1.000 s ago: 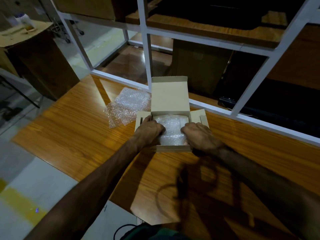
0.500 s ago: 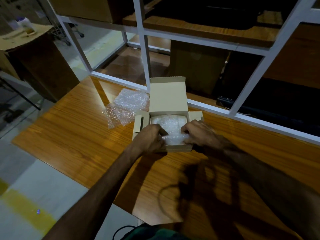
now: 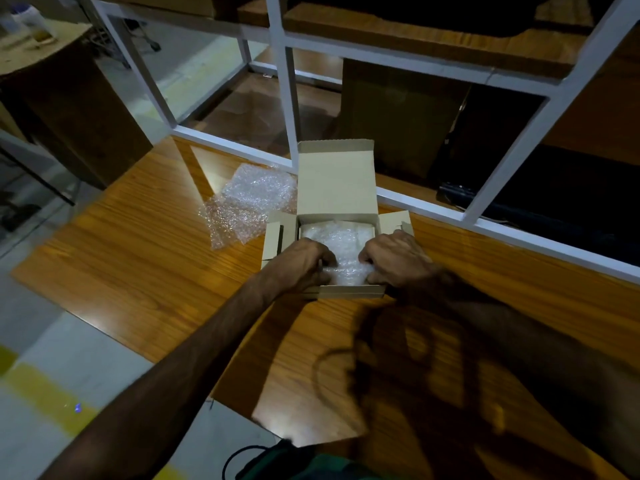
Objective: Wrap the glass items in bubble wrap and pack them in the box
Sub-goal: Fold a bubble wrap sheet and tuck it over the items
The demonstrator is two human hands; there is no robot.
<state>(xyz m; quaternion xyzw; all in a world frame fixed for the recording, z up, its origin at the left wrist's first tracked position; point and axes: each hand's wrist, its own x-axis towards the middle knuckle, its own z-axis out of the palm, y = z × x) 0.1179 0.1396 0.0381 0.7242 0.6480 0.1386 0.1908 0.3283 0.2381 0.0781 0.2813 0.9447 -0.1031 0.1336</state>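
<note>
A small cardboard box [image 3: 346, 292] stands on the wooden table with its lid [image 3: 336, 178] upright and its side flaps spread. Inside lies a bundle wrapped in bubble wrap [image 3: 341, 249]; the glass under the wrap is hidden. My left hand [image 3: 301, 263] grips the bundle's near left end and my right hand [image 3: 396, 258] grips its near right end, both inside the box's front part. A loose sheet of bubble wrap [image 3: 249, 202] lies flat on the table left of the box.
A white metal frame [image 3: 287, 91] with glass panes runs along the table's [image 3: 138, 258] far edge right behind the box. The table's left edge drops to a grey floor with a yellow stripe [image 3: 41, 389]. A big cardboard carton [image 3: 69, 98] stands at far left.
Both hands slid toward the near end of the wrapped bundle and closed on it, bunching the wrap there. The box stayed in place.
</note>
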